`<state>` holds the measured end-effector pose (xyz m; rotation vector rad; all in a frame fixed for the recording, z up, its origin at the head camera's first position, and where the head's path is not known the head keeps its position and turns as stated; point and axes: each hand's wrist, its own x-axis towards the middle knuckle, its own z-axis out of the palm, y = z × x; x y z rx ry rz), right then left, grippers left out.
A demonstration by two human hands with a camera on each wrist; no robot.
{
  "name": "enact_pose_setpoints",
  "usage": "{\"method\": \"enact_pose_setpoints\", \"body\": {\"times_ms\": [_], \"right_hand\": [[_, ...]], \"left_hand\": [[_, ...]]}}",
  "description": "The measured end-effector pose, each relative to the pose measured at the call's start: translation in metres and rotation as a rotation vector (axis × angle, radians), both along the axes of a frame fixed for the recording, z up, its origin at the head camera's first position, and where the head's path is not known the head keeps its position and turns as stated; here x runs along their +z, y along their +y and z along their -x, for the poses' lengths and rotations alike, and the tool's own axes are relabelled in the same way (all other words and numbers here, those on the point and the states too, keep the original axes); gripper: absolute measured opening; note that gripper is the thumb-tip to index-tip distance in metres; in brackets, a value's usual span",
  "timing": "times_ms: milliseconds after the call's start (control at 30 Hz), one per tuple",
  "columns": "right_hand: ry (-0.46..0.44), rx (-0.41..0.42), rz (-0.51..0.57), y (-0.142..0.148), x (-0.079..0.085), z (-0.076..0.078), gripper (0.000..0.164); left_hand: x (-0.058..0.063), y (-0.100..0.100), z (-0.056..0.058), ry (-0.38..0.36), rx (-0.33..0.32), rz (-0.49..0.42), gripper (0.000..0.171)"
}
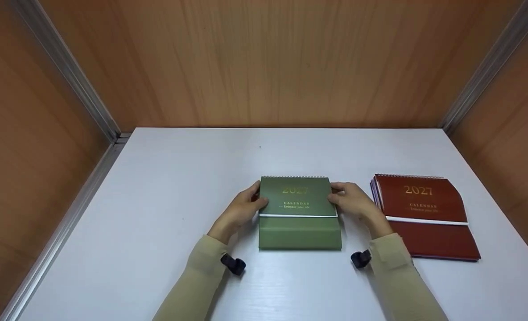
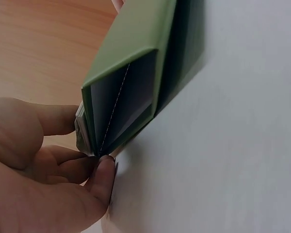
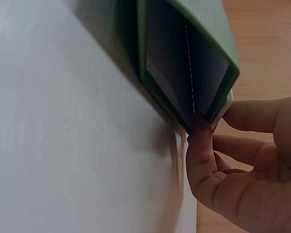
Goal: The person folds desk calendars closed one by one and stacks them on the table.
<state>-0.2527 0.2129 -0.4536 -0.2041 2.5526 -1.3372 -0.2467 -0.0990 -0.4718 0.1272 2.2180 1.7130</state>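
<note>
A green 2027 desk calendar (image 1: 297, 232) with a spiral top edge stands on the white table, tilted back on its folded base. My left hand (image 1: 239, 207) pinches its left side near the top, and my right hand (image 1: 357, 203) pinches the right side at a similar height. In the left wrist view, the thumb and fingers of the left hand (image 2: 43, 179) meet at the calendar's corner, beside its hollow folded base (image 2: 131, 43). The right wrist view has the right hand (image 3: 252, 170) gripping the opposite corner, thumb at the inner fold.
A red 2027 desk calendar (image 1: 429, 240) stands to the right, close beyond my right forearm. The white table (image 1: 157, 187) meets a wooden back panel (image 1: 264, 62), with wooden side panels and metal rails (image 1: 68, 58) at left and right.
</note>
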Motion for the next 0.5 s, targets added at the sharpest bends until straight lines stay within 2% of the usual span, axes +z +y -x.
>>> {"method": "enact_pose_setpoints", "body": {"times_ms": [133,333,500], "right_hand": [[-0.013,0.008,0.001,0.0005,-0.0025,-0.0001,0.050],[0.037,0.036,-0.038,0.0010,-0.0021,-0.0002,0.049],[-0.006,0.022,-0.022,0.0023,-0.0008,-0.0004,0.053]], "left_hand": [[-0.0003,-0.0012,0.0003,-0.009,0.002,0.003,0.074],[-0.0011,-0.0027,0.0018,-0.009,-0.003,-0.007,0.074],[0.0014,-0.0021,0.0014,-0.003,0.002,0.014,0.074]]}}
